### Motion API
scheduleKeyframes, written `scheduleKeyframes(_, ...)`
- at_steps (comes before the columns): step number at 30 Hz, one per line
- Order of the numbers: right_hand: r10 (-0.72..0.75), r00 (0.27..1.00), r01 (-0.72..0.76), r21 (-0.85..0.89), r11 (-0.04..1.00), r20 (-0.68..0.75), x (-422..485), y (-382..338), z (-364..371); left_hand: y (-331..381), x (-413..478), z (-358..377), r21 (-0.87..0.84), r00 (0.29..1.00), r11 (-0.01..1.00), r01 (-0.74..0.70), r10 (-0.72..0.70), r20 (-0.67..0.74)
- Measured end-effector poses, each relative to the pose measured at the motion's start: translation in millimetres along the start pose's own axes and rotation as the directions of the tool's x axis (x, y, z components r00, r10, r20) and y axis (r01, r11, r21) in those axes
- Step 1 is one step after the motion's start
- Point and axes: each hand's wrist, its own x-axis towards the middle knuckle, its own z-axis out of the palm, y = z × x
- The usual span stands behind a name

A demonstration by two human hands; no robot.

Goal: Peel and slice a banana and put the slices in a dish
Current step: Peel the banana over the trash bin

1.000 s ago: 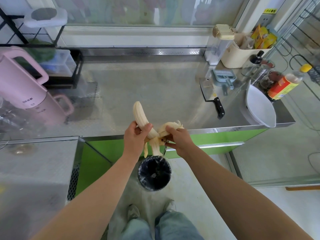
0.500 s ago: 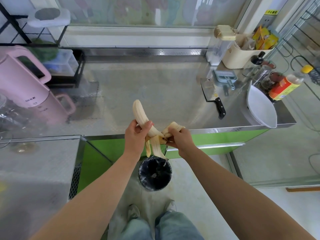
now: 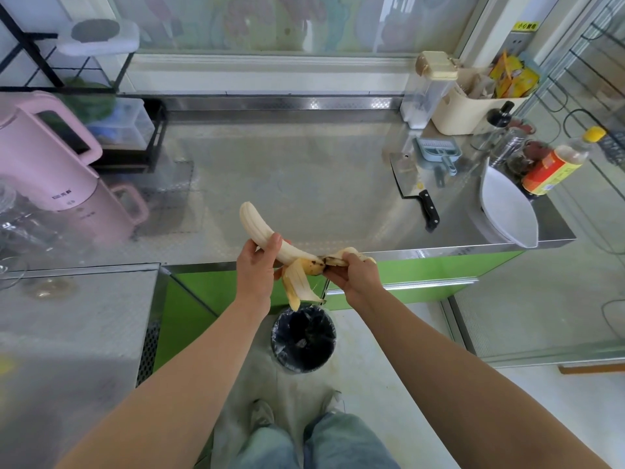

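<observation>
Head camera shows me both hands in front of the steel counter [image 3: 287,184], above a black-lined bin [image 3: 302,340] on the floor. My left hand [image 3: 255,269] grips the banana [image 3: 257,225] around its middle, fingers and thumb curled round the bare fruit, whose peeled end points up and away. My right hand [image 3: 355,275] pinches a strip of the peel [image 3: 299,282] at the stem end; another strip hangs down over the bin. A knife [image 3: 411,184] lies on the counter, and a white dish [image 3: 507,211] sits at its right edge, well apart from the banana. The pink kettle [image 3: 44,157] carries small lettering, the bottle [image 3: 554,167] a red-and-orange label, and a yellow sign [image 3: 525,26] sits top right; I cannot read any of them.
</observation>
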Motion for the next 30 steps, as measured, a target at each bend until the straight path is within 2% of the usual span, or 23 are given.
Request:
scheduleKeyframes(2, -0.033, 0.999, 0.033, -0.083, 0.996, 0.000, 2, 5, -1, 0, -1, -1, 0.019, 1.000, 1.000, -0.014, 0.014, -0.009)
scheduleKeyframes(5, -0.230, 0.973, 0.219, -0.386, 0.896, 0.019, 1, 7, -6, 0, -1, -2, 0.069, 0.999, 0.997, -0.043, 0.043, -0.011)
scheduleKeyframes(8, -0.454, 0.878, 0.438, -0.640, 0.631, 0.152, -6, 4, -7, 1, -1, 0, 0.144, 0.996, 0.985, -0.092, 0.090, 0.022)
scheduleKeyframes(9, -0.492, 0.847, 0.484, -0.678, 0.553, 0.203, -8, 3, -6, 2, -1, 2, 0.180, 0.993, 0.977, -0.116, 0.112, 0.035)
scheduleKeyframes(10, -0.502, 0.830, 0.514, -0.681, 0.522, 0.242, -10, 2, -6, 3, -2, 3, 0.216, 0.990, 0.966, -0.143, 0.137, 0.043)
scheduleKeyframes(12, -0.481, 0.822, 0.554, -0.627, 0.548, 0.306, -15, 0, -4, 4, -3, 6, 0.264, 0.985, 0.949, -0.170, 0.167, 0.034)
scheduleKeyframes(14, -0.454, 0.800, 0.600, -0.537, 0.593, 0.393, -21, 1, -2, 4, -3, 9, 0.257, 0.988, 0.954, -0.151, 0.157, 0.000)
scheduleKeyframes(16, -0.441, 0.772, 0.633, -0.496, 0.595, 0.457, -26, 1, 0, 2, -2, 9, 0.255, 0.989, 0.958, -0.130, 0.144, -0.038)
scheduleKeyframes(19, -0.408, 0.745, 0.662, -0.513, 0.546, 0.528, -28, 3, -1, -1, 0, 7, 0.269, 0.990, 0.959, -0.093, 0.118, -0.079)
scheduleKeyframes(22, -0.332, 0.759, 0.641, -0.553, 0.532, 0.560, -37, 6, 1, -1, 1, 8, 0.289, 0.984, 0.954, -0.075, 0.117, -0.130)
scheduleKeyframes(25, -0.378, 0.772, 0.636, -0.630, 0.446, 0.512, -42, 7, 10, 0, 1, 12, 0.293, 0.975, 0.953, -0.072, 0.130, -0.182)
scheduleKeyframes(30, -0.435, 0.682, 0.717, -0.652, 0.245, 0.587, -41, 10, 9, -1, 4, 12, 0.256, 0.956, 0.967, -0.015, 0.088, -0.278)
